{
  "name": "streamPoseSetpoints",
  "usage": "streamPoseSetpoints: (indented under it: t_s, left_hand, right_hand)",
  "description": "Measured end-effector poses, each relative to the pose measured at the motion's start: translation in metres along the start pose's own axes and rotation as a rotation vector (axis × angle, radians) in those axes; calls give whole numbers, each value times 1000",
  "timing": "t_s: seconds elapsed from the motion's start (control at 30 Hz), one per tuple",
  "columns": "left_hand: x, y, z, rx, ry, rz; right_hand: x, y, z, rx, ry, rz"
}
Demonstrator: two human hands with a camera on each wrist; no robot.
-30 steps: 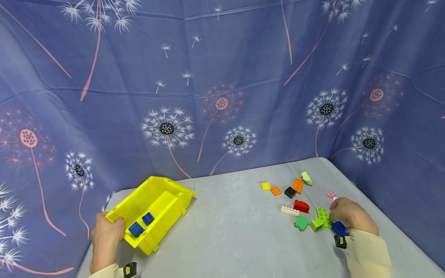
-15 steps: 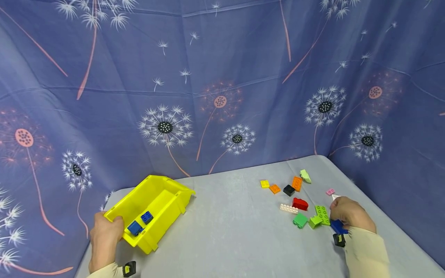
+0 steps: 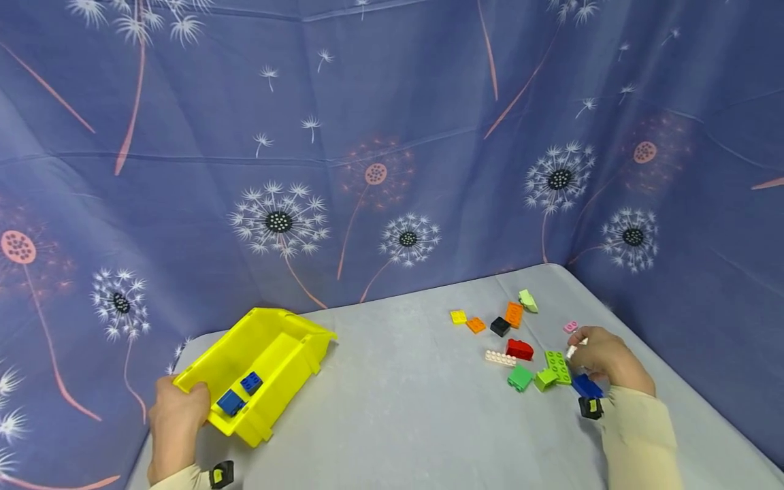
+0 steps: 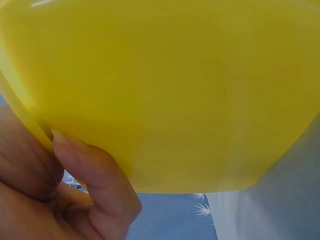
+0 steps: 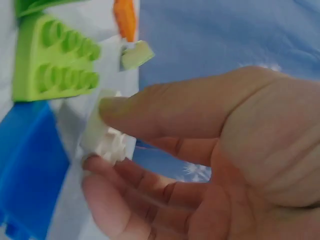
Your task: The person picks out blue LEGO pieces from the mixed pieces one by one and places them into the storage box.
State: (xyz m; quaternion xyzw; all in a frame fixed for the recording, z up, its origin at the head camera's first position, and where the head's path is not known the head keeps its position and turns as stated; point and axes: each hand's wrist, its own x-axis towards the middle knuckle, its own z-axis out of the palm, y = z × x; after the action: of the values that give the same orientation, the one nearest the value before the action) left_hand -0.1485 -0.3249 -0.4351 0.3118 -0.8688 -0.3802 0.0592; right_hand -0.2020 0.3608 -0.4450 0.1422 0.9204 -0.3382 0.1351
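My left hand [image 3: 176,415] grips the near end of a yellow bin [image 3: 294,367], thumb over the rim; in the left wrist view its wall fills most of the frame. Two blue toy bricks [image 3: 231,402] lie inside the bin. At the right of the table my right hand [image 3: 606,357] pinches a small white toy brick [image 5: 106,132] between thumb and fingers, its studs showing in the right wrist view. Close by that hand lie a blue brick [image 3: 586,386], a lime green studded brick [image 3: 558,367] and a small pink brick [image 3: 571,327].
Left of the right hand are a red brick [image 3: 519,350], a long white brick [image 3: 500,358], a green brick [image 3: 520,378] and a black brick [image 3: 499,327]. Orange, yellow and pale green bricks lie farther back. A blue patterned curtain [image 3: 367,82] hangs behind the grey table [image 3: 392,422].
The right hand now has the white brick between thumb and fingers, where before it reached down at it. The left hand keeps its hold on the bin. The head view has shifted slightly.
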Motion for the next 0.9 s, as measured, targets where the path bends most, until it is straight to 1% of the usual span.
streamPoseSetpoints:
  t_s: [0.2,0.27,0.33,0.4,0.43,0.53,0.63,0.8,0.9]
  left_hand:
    - [1,-2,1,4,14,12]
    - [1,-2,1,3,18,13]
    - [1,-1,1,0,23,19]
    - [0,-1,1,0,32,31]
    - [0,-1,1,-3,31,31]
    - [-1,-2,1,-3,40,44]
    - [-2,-3,1,-4,39,44]
    - [-1,-3,1,-3,33,39]
    - [-1,-2,1,4,36,46]
  right_hand:
    - [-5,-11,-8,-103,103,-158]
    - [-7,-14,-11,-122,130,-185]
    - [-8,-16,-12,-124,140,-190]
    - [-9,-15,-12,-129,140,-173]
    - [-8,-15,-11,-124,129,-151]
    - [-5,-10,-7,-104,72,-68]
    - [-1,-2,0,-69,18,0]
    - [4,8,7,-39,15,3]
    - [5,10,6,-41,15,3]
